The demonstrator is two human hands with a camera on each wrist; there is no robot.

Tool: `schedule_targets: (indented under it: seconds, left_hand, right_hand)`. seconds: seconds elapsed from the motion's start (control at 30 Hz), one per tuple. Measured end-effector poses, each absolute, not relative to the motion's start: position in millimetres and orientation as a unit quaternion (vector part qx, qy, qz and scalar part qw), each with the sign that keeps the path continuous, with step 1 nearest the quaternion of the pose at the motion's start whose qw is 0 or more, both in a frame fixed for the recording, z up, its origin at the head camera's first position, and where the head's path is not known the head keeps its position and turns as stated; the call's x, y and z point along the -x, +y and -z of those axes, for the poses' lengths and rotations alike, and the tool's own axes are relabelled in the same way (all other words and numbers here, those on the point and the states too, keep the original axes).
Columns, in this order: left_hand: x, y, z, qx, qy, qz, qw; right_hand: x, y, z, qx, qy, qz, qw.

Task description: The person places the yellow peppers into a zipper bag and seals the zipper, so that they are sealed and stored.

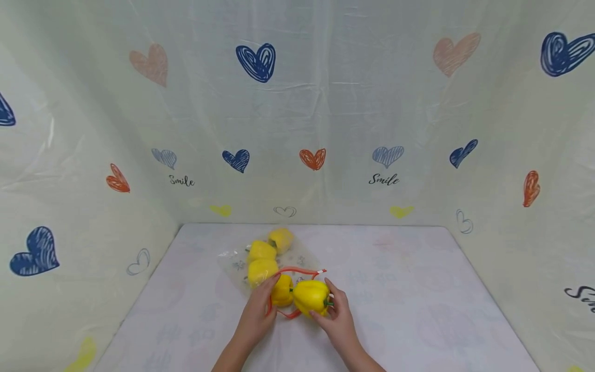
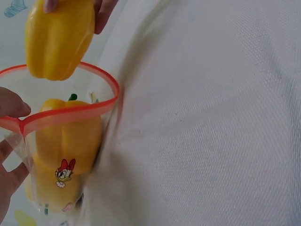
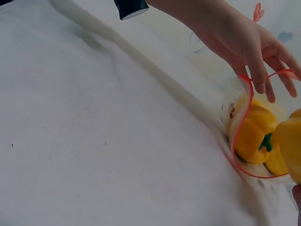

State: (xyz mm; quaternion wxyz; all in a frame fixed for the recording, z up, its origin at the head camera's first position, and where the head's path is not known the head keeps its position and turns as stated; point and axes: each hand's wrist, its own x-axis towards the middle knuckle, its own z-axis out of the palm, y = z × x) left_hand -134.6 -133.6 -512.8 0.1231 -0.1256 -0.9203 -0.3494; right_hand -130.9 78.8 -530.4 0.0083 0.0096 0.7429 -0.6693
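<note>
A clear plastic bag (image 2: 70,114) with a red-edged mouth and a printed cartoon duck lies on the table, its mouth spread open towards me. Several yellow bell peppers (image 1: 262,270) are inside it, with one (image 2: 70,136) near the mouth. My left hand (image 1: 258,311) holds the bag by the left side of its rim, thumb at the edge and fingers outside. Another yellow bell pepper (image 1: 309,295) with a green stem is gripped in my right hand (image 1: 341,316), right at the bag's mouth. In the right wrist view, most of the right hand is out of frame.
A white cloth covers the table (image 1: 418,299), and its far edge meets a hanging curtain (image 1: 348,119) printed with hearts. The curtain also rises at the left and right sides. A dark band (image 3: 130,7) sits around the left wrist.
</note>
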Motion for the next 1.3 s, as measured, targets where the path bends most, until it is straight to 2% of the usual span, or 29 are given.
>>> schedule_targets:
  seconds: [0.33,0.77,1.3]
  left_hand:
    - [135,-134,515,0.118,-0.923,0.349,0.109]
    - [134,-133,515,0.136,-0.92,0.346,0.122]
    - [136,-132,517,0.144,-0.919,0.34,0.141]
  right_hand:
    - [140,73,526,0.0,0.796,0.605,0.013]
    - [143,61,518,-0.021,0.856,0.515,-0.046]
    - [141,55,517,-0.052,0.855,0.512,-0.064]
